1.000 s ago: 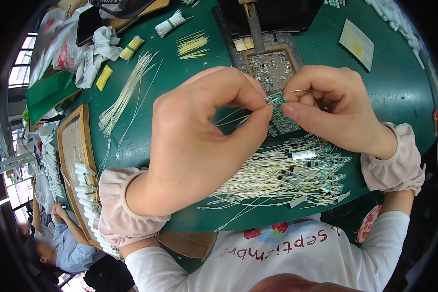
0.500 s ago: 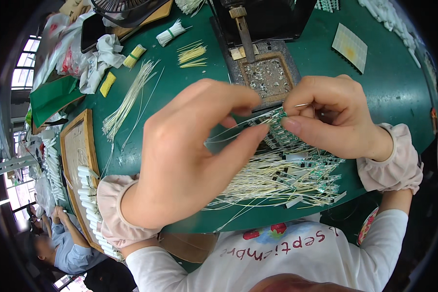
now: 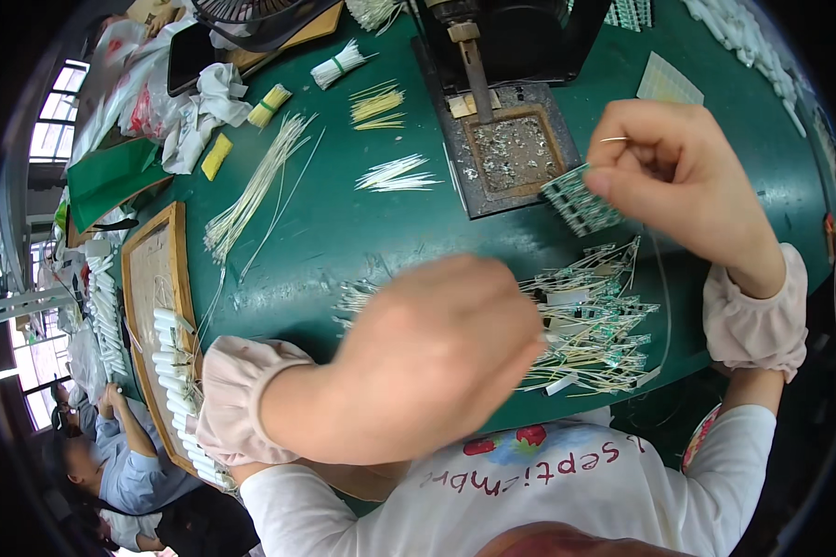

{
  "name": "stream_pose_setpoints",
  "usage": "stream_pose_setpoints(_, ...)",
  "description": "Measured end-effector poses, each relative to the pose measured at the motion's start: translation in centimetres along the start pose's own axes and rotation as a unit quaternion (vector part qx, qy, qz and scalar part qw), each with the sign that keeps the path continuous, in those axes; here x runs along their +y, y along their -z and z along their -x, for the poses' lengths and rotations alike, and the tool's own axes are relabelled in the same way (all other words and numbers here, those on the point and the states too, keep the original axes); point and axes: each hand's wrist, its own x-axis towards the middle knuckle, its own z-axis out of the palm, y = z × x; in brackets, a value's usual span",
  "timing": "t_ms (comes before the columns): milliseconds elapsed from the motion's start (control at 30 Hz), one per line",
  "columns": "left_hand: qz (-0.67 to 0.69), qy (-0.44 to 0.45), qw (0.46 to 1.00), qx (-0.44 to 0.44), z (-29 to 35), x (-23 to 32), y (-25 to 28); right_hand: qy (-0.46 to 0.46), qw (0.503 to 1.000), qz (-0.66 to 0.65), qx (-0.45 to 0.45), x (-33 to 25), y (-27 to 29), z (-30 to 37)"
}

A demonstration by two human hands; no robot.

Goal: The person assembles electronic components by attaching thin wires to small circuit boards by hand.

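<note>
My right hand (image 3: 673, 172) is closed, pinching a panel of small green circuit boards (image 3: 581, 202) by its corner. A thin silvery wire (image 3: 613, 139), which looks like solder, sticks out from the same fingers. A pale strand hangs below that hand toward the table edge. Blurred by motion, my left hand (image 3: 446, 357) is curled over the heap of small green boards with white and yellow wires (image 3: 594, 325). Its fingertips are hidden, so what they hold, if anything, does not show.
Behind the panel, a soldering iron (image 3: 474, 74) points down over a solder-flecked tray (image 3: 513, 153). White wires (image 3: 399, 174), yellow wires (image 3: 378, 104) and a long wire bundle (image 3: 260, 186) lie to the left. A wooden frame (image 3: 181, 278) stands farther left, and a person (image 3: 135, 455) sits beyond it.
My left hand has come away from the panel, down and nearer to me, over the heap. My right hand has moved right and slightly up with the panel. The white wires by the tray are uncovered.
</note>
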Motion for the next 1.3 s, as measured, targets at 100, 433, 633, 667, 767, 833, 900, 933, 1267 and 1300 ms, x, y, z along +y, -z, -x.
stream_pose_setpoints(100,0.008,-0.004,0.999,-0.050,0.6,0.0,-1.2,-0.027,0.999,0.043,-0.007,-0.3,0.5,-0.3)
stream_pose_setpoints(433,-0.355,0.034,0.932,0.060,-3.8,-10.6,4.4,-0.057,0.994,-0.066,-0.064,1.2,-2.1,-1.4)
stream_pose_setpoints(633,-0.444,-0.019,0.895,0.045,-4.7,-12.0,3.9,-0.048,0.995,-0.065,-0.065,1.8,-2.3,-1.9)
stream_pose_setpoints(667,-0.441,-0.019,0.896,0.043,-4.8,-12.1,3.8,-0.046,0.995,-0.070,-0.054,1.9,-2.3,-1.8)
stream_pose_setpoints(767,-0.458,-0.032,0.887,0.043,-4.8,-12.2,3.9,-0.070,0.994,-0.065,-0.060,1.6,-2.2,-1.8)
stream_pose_setpoints(833,-0.417,0.009,0.908,0.038,-4.6,-12.2,3.9,-0.065,0.994,-0.064,-0.057,1.9,-2.5,-1.9)
stream_pose_setpoints(900,-0.387,0.011,0.920,0.052,-4.3,-12.2,4.2,-0.061,0.995,-0.064,-0.053,2.1,-2.7,-1.9)
stream_pose_setpoints(933,-0.359,0.014,0.931,0.067,-4.2,-12.1,4.3,-0.065,0.994,-0.064,-0.054,2.1,-2.6,-2.0)
stream_pose_setpoints(1267,-0.290,0.066,0.941,0.160,-3.4,-11.1,4.2,-0.078,0.990,-0.111,-0.041,2.6,-3.2,-2.6)
stream_pose_setpoints(1300,-0.287,0.054,0.941,0.172,-3.3,-11.1,4.1,-0.080,0.990,-0.111,-0.041,2.6,-3.3,-2.5)
